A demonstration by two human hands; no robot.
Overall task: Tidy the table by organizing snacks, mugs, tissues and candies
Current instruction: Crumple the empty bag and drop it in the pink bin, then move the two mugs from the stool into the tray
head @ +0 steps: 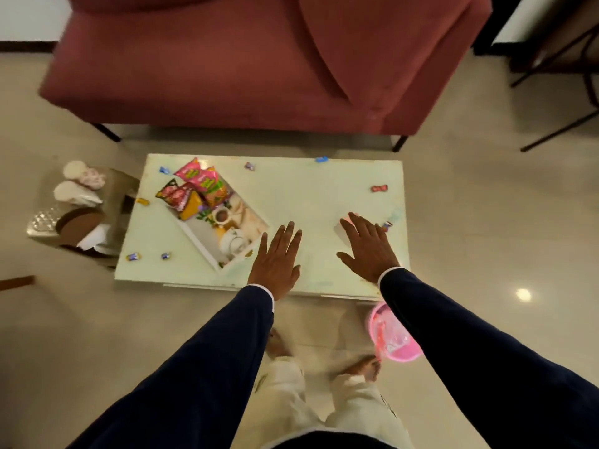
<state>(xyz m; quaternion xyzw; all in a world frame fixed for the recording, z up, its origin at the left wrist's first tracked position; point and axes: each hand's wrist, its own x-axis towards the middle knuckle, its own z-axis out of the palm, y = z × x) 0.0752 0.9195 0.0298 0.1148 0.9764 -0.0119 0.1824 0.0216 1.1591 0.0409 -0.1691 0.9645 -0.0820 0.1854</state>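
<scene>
A pale low table (pixel 311 192) holds a white tray (pixel 194 233) set at an angle. Several snack packets (pixel 197 186) lie piled at the tray's far end, and two mugs (pixel 222 216) (pixel 234 243) stand nearer me in it. Wrapped candies lie scattered: one red (pixel 379 188), one blue at the far edge (pixel 321 159), others at the front left (pixel 133 257). My left hand (pixel 277 259) hovers flat with fingers apart beside the tray's near corner. My right hand (pixel 368 246) is spread over a small pale box-like object (pixel 343 230), mostly hidden.
A dark red sofa (pixel 259 59) stands behind the table. A side stand (pixel 81 209) with packets and tissues sits at the left. A pink bin (pixel 393 335) is on the floor under my right arm. Black chair legs (pixel 557 124) are at the right.
</scene>
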